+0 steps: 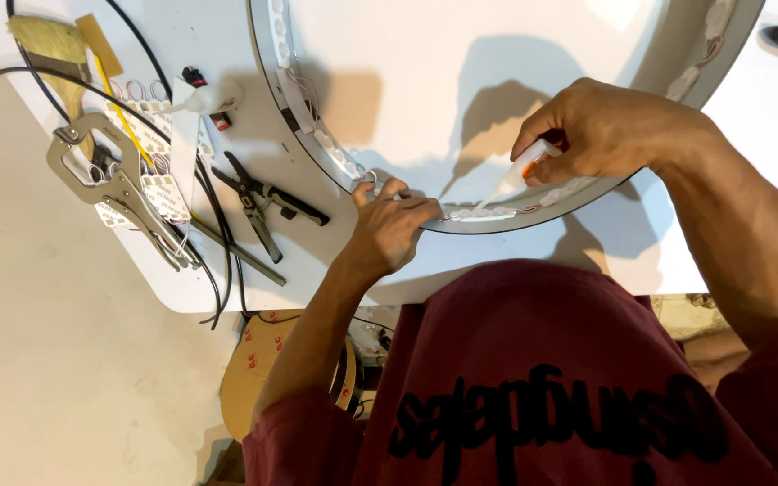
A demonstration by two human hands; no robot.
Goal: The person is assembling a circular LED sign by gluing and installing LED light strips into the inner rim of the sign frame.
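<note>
A large round white panel (461, 63) with a metal rim (267, 99) lies on a white table. Small white light modules (483, 214) joined by wires line the inside of the rim. My left hand (391, 229) presses a module against the rim's near edge. My right hand (601, 130) grips a small glue tube (526, 167) with an orange band, its long white nozzle pointing down at the modules just right of my left hand.
On the white table (227, 270) to the left lie locking pliers (114, 184), black cutters (258, 202), a string of spare modules (159, 171), black cables (218, 243) and a brush (51, 40). A cardboard box (258, 369) sits below the table edge.
</note>
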